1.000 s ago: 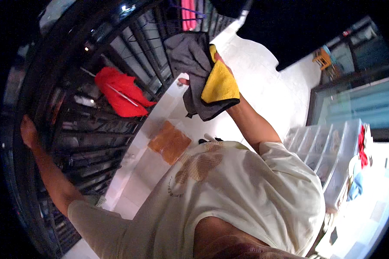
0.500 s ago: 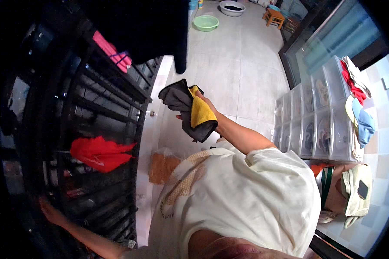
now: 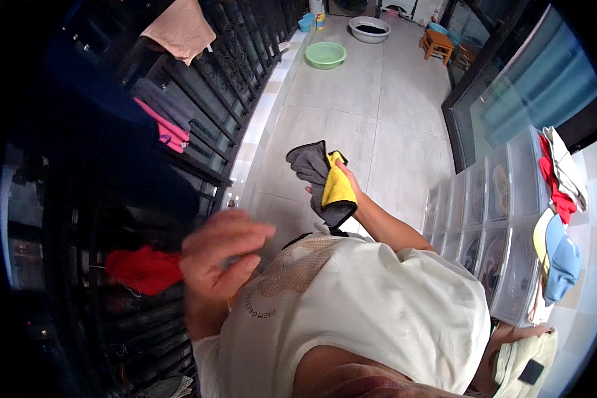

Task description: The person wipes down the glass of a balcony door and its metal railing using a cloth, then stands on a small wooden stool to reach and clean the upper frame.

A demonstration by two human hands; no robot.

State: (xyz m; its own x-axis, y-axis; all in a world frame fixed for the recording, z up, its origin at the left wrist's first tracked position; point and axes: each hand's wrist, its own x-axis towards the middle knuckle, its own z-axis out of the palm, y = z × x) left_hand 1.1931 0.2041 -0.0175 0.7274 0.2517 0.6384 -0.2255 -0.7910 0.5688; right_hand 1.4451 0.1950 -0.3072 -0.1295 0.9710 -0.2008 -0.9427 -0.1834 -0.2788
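Observation:
My right hand (image 3: 349, 176) is closed around a grey and yellow cleaning cloth (image 3: 317, 174) with black edging, held out in front of my body. The cloth hangs folded and bunched, and it hides part of the fingers. Slightly blurred, my left hand (image 3: 222, 252) is raised beside my chest, between my shirt and the railing. Its fingers are bent with the thumb apart, and nothing shows in it. Close behind that hand, a red cloth (image 3: 142, 270) hangs on the dark railing (image 3: 212, 152).
A dark garment (image 3: 106, 132) hangs on the left, near grey and pink cloths (image 3: 166, 116) and a peach towel (image 3: 182, 32). Clear drawer boxes (image 3: 474, 199) line the right wall. Ahead stand a green basin (image 3: 326, 56), a grey basin (image 3: 370, 31) and a wooden stool (image 3: 436, 45).
My left hand has come up from the lower left to beside my chest. The dark garment now appears farther left and lower. The cleaning cloth stays in my right hand; the view has shifted.

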